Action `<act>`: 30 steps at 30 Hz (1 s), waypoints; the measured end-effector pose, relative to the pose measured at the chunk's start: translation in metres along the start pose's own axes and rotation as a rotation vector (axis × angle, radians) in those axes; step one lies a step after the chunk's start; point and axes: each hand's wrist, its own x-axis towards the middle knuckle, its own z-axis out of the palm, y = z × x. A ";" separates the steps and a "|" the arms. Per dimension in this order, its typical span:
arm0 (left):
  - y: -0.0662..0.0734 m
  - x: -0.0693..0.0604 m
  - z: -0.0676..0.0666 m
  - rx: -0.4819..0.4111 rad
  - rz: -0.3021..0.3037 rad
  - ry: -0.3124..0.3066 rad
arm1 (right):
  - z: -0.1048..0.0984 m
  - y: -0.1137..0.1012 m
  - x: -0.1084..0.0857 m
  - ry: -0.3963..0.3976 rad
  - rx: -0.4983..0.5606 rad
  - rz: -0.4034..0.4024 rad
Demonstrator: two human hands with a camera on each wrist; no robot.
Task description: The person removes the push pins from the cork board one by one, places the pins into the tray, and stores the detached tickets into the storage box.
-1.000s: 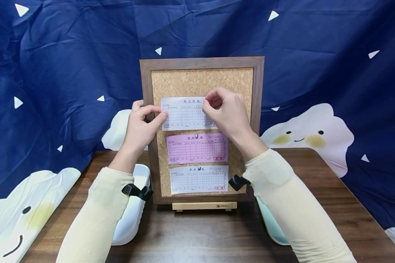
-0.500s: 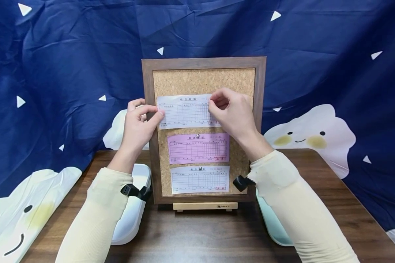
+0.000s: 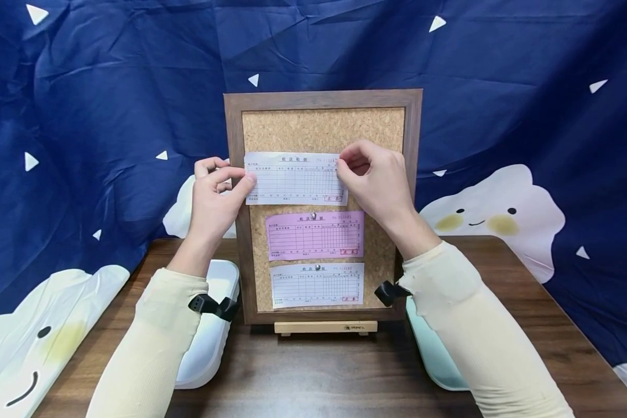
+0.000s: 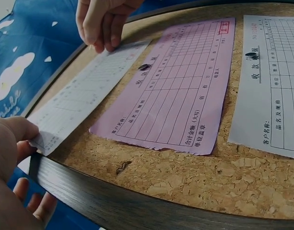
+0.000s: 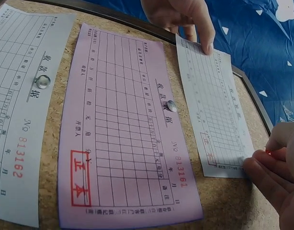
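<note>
A white receipt slip (image 3: pixel 292 181) lies across the upper part of the framed corkboard (image 3: pixel 321 129). My left hand (image 3: pixel 213 200) pinches its left edge between thumb and index finger, other fingers near the frame. At its upper right corner, my right hand (image 3: pixel 380 181) pinches the paper with curled fingers. A small red spot shows between those fingers in the right wrist view; I cannot tell what it is. Below are a pink receipt slip (image 3: pixel 316 239) and another white slip (image 3: pixel 316 290), each with a round-headed pushpin (image 5: pixel 171 106) at its top middle.
The corkboard stands on a small wooden easel (image 3: pixel 325 328) on the dark wooden table (image 3: pixel 313 377). A white container (image 3: pixel 201 354) sits left of it, a mint-green one (image 3: pixel 433 354) at right, partly under my sleeve. A blue curtain (image 3: pixel 136 75) hangs behind.
The upper white slip has shifted left across the board along with my left hand. My right hand has moved right, to the slip's right end. Both pinned slips stay put.
</note>
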 end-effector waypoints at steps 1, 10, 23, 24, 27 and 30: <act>0.000 0.000 0.000 -0.003 0.007 0.001 | -0.001 0.000 0.000 0.001 -0.001 -0.005; -0.001 -0.002 -0.005 0.047 0.074 0.035 | -0.003 0.003 -0.002 0.019 0.009 -0.004; -0.004 -0.001 -0.013 -0.052 0.089 0.062 | -0.008 0.007 -0.005 0.039 0.003 -0.010; -0.004 -0.002 -0.014 -0.054 0.090 0.067 | -0.008 0.008 -0.005 0.036 0.006 -0.011; -0.003 -0.002 -0.016 -0.060 0.089 0.077 | -0.009 0.008 -0.005 0.031 0.011 -0.014; -0.002 -0.002 -0.019 -0.067 0.081 0.083 | -0.010 0.009 -0.007 0.029 0.016 -0.016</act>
